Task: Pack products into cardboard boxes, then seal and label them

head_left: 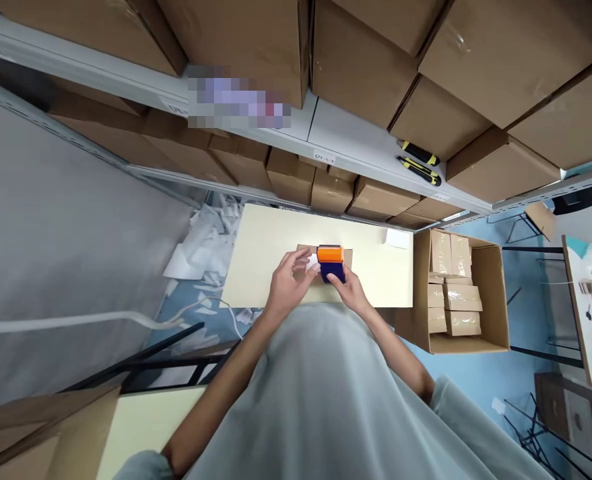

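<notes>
My right hand (346, 288) grips a small orange and dark blue box (331, 264) from its right side, thumb across the blue face. Beside the box's left edge, my left hand (292, 279) has curved fingers and thumb around a small white piece (312, 263), which looks like paper. Whether that piece is joined to the box, I cannot tell. Under both hands lies a brown cardboard piece (349, 256), mostly covered, on the pale yellow table (266, 230).
A white paper (397, 238) lies at the table's back right. Right of it stands an open carton (491, 287) holding several small boxes. Shelves of cartons overhang the table, with utility knives (420, 162) on one. Scrap paper (201, 233) and a white cable (126, 320) are left.
</notes>
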Action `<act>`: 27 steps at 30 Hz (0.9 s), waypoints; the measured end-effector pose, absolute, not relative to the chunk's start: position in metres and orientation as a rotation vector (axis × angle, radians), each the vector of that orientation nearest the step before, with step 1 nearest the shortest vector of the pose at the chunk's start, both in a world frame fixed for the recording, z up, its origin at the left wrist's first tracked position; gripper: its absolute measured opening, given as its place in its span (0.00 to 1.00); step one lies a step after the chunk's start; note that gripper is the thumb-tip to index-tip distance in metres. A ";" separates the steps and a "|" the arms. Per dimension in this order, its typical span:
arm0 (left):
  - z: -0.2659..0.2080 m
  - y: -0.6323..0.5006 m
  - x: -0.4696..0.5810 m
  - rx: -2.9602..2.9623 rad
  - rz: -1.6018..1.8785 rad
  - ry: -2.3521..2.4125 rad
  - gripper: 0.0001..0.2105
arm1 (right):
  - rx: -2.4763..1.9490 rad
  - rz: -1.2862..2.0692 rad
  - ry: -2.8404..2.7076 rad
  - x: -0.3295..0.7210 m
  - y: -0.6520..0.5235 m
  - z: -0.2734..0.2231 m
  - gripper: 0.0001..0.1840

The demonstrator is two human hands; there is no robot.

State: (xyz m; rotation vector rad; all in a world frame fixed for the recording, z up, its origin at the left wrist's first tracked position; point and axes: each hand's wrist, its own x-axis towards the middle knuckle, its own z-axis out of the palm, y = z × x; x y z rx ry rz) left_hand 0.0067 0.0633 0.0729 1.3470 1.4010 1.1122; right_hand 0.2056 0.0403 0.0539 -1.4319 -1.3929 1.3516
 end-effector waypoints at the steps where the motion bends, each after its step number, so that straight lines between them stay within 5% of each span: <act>1: 0.078 0.067 0.005 1.359 1.140 1.412 0.23 | -1.449 1.330 -1.439 0.206 0.038 0.055 0.38; 13: 0.104 0.094 -0.033 1.731 0.941 1.236 0.15 | -1.607 0.981 -1.937 0.211 0.016 0.072 0.18; 27: 0.088 0.083 -0.052 1.849 0.721 1.015 0.11 | -1.757 0.943 -1.882 0.192 -0.035 0.062 0.19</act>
